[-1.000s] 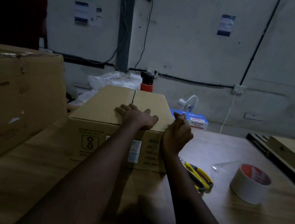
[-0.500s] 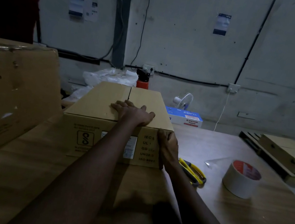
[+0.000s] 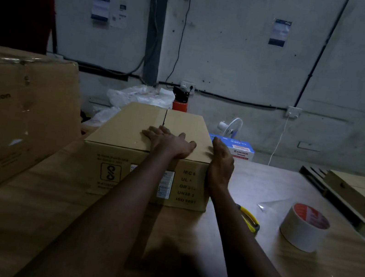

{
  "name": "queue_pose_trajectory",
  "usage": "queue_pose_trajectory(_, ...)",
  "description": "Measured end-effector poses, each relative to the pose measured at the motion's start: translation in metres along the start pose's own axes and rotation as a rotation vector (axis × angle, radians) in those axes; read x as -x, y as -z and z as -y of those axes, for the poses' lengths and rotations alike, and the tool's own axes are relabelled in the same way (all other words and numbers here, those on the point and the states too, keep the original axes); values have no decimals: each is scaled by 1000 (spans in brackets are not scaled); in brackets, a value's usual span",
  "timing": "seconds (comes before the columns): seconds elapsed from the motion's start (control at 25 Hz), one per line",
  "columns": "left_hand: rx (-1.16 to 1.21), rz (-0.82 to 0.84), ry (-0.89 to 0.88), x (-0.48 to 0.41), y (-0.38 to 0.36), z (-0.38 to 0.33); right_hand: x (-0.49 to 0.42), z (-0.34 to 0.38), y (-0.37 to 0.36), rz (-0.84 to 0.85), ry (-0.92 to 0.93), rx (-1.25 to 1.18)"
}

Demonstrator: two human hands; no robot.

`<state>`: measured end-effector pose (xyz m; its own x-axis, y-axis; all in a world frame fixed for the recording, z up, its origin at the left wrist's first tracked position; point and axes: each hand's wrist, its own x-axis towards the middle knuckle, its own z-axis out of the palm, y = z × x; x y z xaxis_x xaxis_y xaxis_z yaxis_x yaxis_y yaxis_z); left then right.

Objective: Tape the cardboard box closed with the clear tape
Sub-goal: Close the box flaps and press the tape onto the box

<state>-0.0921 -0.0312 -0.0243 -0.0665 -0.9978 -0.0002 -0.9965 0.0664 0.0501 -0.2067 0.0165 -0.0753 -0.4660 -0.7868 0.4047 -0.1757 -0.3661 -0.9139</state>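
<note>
A brown cardboard box (image 3: 129, 129) with printed marks on its front stands on the wooden table (image 3: 18, 219), its top flaps shut with a seam down the middle. My left hand (image 3: 168, 142) lies flat on the lid near the front edge, fingers spread. My right hand (image 3: 219, 164) rests against the box's right front corner, fingers extended along the right side. A roll of clear tape (image 3: 304, 227) with a red core stands on the table to the right, a loose end sticking out.
Yellow-handled scissors (image 3: 249, 218) lie between the box and the tape. A large cardboard carton (image 3: 10, 121) stands at the left. Flat cardboard boxes on a pallet (image 3: 358, 192) sit at the right. A blue box (image 3: 240, 148) and a small fan lie behind.
My right hand dropped from the top right edge to the box's front corner, then slid up along its right side. My left hand stayed flat on the lid.
</note>
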Motion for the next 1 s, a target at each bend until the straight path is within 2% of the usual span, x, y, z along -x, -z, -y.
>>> queue_pose_trajectory(0.2,10,-10,2,-1,-2,-2,8,-16,5,38,77,184)
queue_pose_trajectory(0.28,23,-22,4,-2,-2,-1,19,-32,8,86,49,178)
queue_pose_trajectory(0.4,29,-40,-17,-1,-2,0,33,-60,15,182,-70,58)
queue_pose_trajectory(0.56,69,-71,-56,-1,-3,2,26,-62,24,382,-225,-129)
queue_pose_trajectory(0.68,68,-121,-110,-3,-3,8,16,-56,33,363,-374,-290)
queue_pose_trajectory(0.8,219,-303,-132,1,-1,12,5,-43,30,212,-480,-230)
queue_pose_trajectory(0.92,482,-590,-69,9,-3,36,-2,-35,23,243,-497,-53)
queue_pose_trajectory(1.0,509,-683,23,10,-11,69,-3,-37,22,266,-505,-11)
